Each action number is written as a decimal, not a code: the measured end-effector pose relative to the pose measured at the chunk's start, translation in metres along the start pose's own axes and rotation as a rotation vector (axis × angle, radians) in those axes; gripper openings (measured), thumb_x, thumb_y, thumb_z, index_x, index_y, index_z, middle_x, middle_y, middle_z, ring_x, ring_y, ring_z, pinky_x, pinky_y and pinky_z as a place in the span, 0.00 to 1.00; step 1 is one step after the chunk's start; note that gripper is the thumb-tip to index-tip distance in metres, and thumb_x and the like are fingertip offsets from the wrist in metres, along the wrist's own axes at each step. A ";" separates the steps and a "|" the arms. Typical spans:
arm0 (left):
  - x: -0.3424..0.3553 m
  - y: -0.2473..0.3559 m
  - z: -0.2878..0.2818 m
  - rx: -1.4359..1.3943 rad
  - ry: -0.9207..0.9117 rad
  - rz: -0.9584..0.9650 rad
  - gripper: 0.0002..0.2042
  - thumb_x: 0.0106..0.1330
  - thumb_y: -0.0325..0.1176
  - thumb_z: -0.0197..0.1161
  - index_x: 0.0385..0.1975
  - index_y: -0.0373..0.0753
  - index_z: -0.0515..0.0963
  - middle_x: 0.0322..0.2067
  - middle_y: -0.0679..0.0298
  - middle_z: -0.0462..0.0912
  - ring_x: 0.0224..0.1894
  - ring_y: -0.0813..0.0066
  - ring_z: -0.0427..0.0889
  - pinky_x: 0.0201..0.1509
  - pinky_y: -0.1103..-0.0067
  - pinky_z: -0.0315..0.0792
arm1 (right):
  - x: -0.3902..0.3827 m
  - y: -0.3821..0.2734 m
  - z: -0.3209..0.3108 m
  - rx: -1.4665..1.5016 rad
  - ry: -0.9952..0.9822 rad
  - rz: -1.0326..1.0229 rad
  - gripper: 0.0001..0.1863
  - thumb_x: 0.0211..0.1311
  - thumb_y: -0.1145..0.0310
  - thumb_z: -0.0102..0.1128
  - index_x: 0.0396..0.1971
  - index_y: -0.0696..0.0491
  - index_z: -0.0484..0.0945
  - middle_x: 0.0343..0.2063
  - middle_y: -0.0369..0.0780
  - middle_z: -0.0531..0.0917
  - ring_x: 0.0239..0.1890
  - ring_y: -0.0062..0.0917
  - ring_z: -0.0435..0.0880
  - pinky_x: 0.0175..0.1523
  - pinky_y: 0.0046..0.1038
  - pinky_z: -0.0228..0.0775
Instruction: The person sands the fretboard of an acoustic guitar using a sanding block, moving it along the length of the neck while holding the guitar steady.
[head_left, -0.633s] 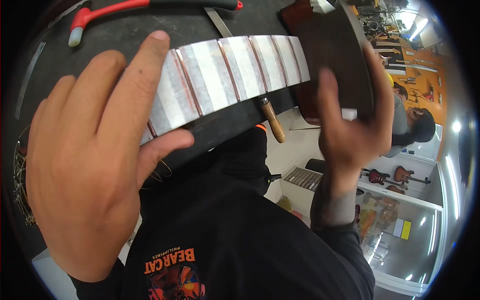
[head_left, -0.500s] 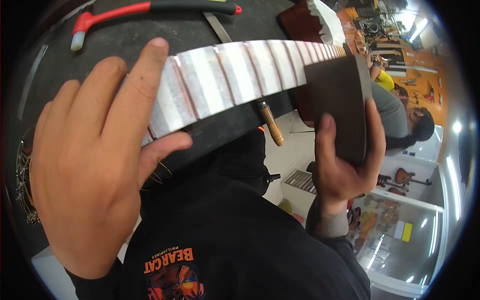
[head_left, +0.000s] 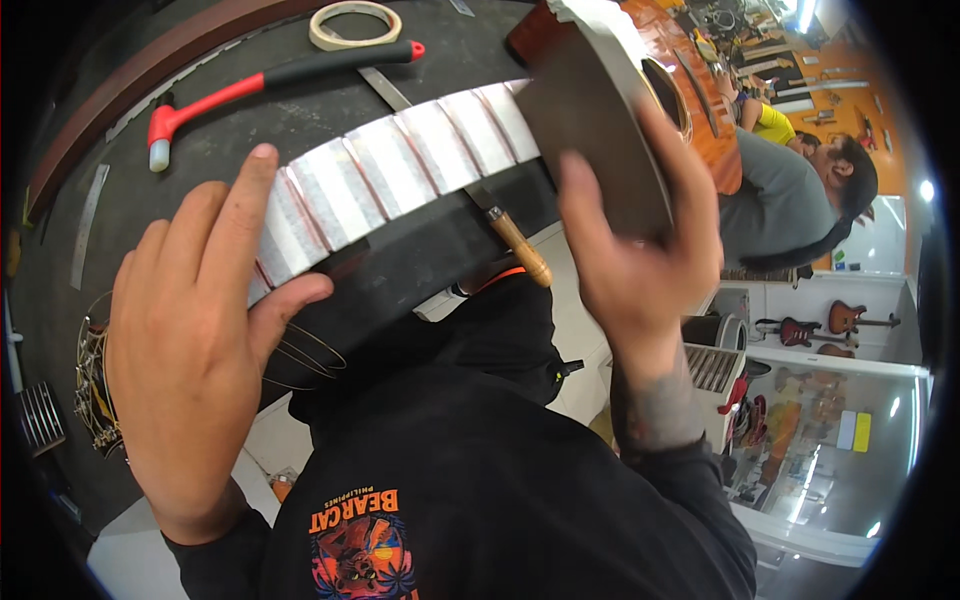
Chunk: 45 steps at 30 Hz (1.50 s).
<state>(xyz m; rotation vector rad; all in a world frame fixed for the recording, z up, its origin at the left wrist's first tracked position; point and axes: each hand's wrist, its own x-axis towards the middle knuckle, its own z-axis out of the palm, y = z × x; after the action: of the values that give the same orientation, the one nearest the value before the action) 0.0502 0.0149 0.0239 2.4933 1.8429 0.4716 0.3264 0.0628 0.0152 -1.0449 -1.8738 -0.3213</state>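
A guitar neck [head_left: 420,150] runs across the view, pale tape covering the fretboard between its frets. My left hand [head_left: 190,320] grips the neck at the left, thumb below and fingertips at the upper edge, near the headstock [head_left: 100,390] with loose strings. In my right hand [head_left: 650,280] is a dark rectangular block [head_left: 600,120], blurred and lying over the fretboard toward the wooden guitar body [head_left: 705,120]. A wooden-handled tool [head_left: 520,245] pokes out from beneath the neck. A flat metal bar [head_left: 385,88] lies behind the neck.
On the dark bench [head_left: 120,240] are a red-and-black mallet [head_left: 220,100], a tape roll [head_left: 355,28] and a steel ruler [head_left: 90,225]. A co-worker in grey [head_left: 770,200] and a person in yellow [head_left: 772,122] are at the right, beyond them hanging guitars [head_left: 845,315].
The block in my right hand dropped lower half a second ago and is now back up, further left on the fretboard. The whole view has shifted, showing more bench and guitar body.
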 end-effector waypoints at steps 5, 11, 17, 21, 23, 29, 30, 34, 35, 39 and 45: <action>0.000 -0.004 0.003 0.015 -0.011 -0.016 0.34 0.59 0.46 0.65 0.64 0.37 0.69 0.50 0.53 0.78 0.45 0.55 0.77 0.51 0.68 0.70 | 0.042 -0.004 0.037 0.063 -0.181 0.223 0.26 0.51 0.75 0.74 0.52 0.59 0.78 0.41 0.43 0.86 0.40 0.23 0.86 0.47 0.23 0.77; -0.001 0.004 -0.006 0.013 -0.025 -0.022 0.34 0.59 0.47 0.64 0.64 0.37 0.69 0.50 0.53 0.78 0.46 0.54 0.77 0.51 0.67 0.70 | -0.031 -0.007 -0.024 0.120 -0.043 0.066 0.30 0.49 0.80 0.74 0.55 0.66 0.73 0.48 0.51 0.82 0.49 0.35 0.85 0.52 0.31 0.78; 0.004 -0.002 -0.001 -0.008 -0.026 -0.017 0.35 0.59 0.51 0.63 0.64 0.37 0.69 0.49 0.52 0.78 0.46 0.53 0.77 0.50 0.67 0.70 | 0.028 0.004 0.029 0.057 -0.091 -0.031 0.29 0.50 0.78 0.73 0.54 0.64 0.76 0.42 0.46 0.84 0.40 0.27 0.85 0.45 0.24 0.77; 0.001 -0.002 -0.001 0.028 -0.039 -0.042 0.36 0.59 0.53 0.61 0.64 0.37 0.69 0.49 0.51 0.78 0.45 0.54 0.77 0.49 0.67 0.71 | 0.015 0.000 0.017 0.059 -0.103 -0.074 0.30 0.47 0.81 0.74 0.54 0.64 0.75 0.41 0.47 0.84 0.38 0.31 0.85 0.43 0.27 0.78; 0.001 0.002 -0.004 0.026 -0.048 -0.050 0.36 0.59 0.53 0.60 0.64 0.37 0.69 0.49 0.51 0.78 0.45 0.54 0.77 0.49 0.67 0.70 | -0.014 -0.004 -0.017 0.107 -0.105 -0.041 0.32 0.47 0.81 0.74 0.55 0.64 0.73 0.41 0.50 0.83 0.39 0.34 0.85 0.43 0.28 0.78; 0.004 0.005 -0.005 0.009 -0.056 -0.066 0.36 0.60 0.55 0.58 0.64 0.37 0.70 0.49 0.51 0.79 0.45 0.55 0.78 0.50 0.68 0.70 | -0.019 -0.007 -0.046 -0.017 -0.084 0.139 0.34 0.47 0.79 0.76 0.56 0.66 0.70 0.46 0.54 0.81 0.42 0.35 0.86 0.46 0.29 0.79; 0.004 0.005 -0.005 0.004 -0.051 -0.070 0.36 0.60 0.55 0.58 0.64 0.37 0.70 0.49 0.51 0.79 0.45 0.55 0.78 0.50 0.68 0.70 | -0.017 -0.002 -0.035 0.021 -0.021 0.140 0.34 0.47 0.79 0.76 0.55 0.66 0.70 0.46 0.53 0.81 0.43 0.35 0.86 0.46 0.29 0.79; 0.007 0.005 -0.002 0.008 -0.072 -0.077 0.36 0.61 0.56 0.57 0.64 0.37 0.70 0.49 0.51 0.79 0.46 0.54 0.78 0.50 0.68 0.70 | 0.000 0.019 -0.004 0.025 -0.118 0.003 0.33 0.51 0.80 0.72 0.58 0.66 0.68 0.51 0.53 0.79 0.48 0.36 0.84 0.52 0.30 0.78; 0.008 0.005 -0.003 0.014 -0.071 -0.079 0.36 0.61 0.57 0.56 0.64 0.37 0.70 0.50 0.51 0.79 0.47 0.54 0.78 0.51 0.67 0.70 | 0.008 0.024 0.002 0.020 -0.178 -0.041 0.34 0.53 0.81 0.71 0.60 0.66 0.66 0.54 0.53 0.78 0.50 0.36 0.84 0.55 0.31 0.78; 0.007 0.005 -0.006 0.033 -0.069 -0.091 0.37 0.59 0.59 0.56 0.64 0.38 0.70 0.50 0.50 0.78 0.50 0.52 0.78 0.53 0.66 0.71 | 0.019 0.027 0.003 0.002 -0.189 -0.065 0.34 0.52 0.81 0.71 0.60 0.66 0.67 0.54 0.53 0.78 0.50 0.36 0.84 0.54 0.31 0.78; 0.006 0.007 -0.004 0.030 -0.076 -0.090 0.38 0.59 0.59 0.57 0.64 0.37 0.70 0.50 0.49 0.78 0.51 0.50 0.79 0.54 0.66 0.72 | -0.015 0.011 -0.031 0.008 -0.199 -0.013 0.35 0.51 0.80 0.72 0.59 0.66 0.67 0.53 0.53 0.79 0.51 0.36 0.83 0.53 0.31 0.79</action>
<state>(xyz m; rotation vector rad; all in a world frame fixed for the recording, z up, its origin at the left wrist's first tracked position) 0.0568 0.0175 0.0302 2.3975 1.9375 0.3444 0.3566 0.0433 0.0175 -1.0925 -2.0574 -0.2241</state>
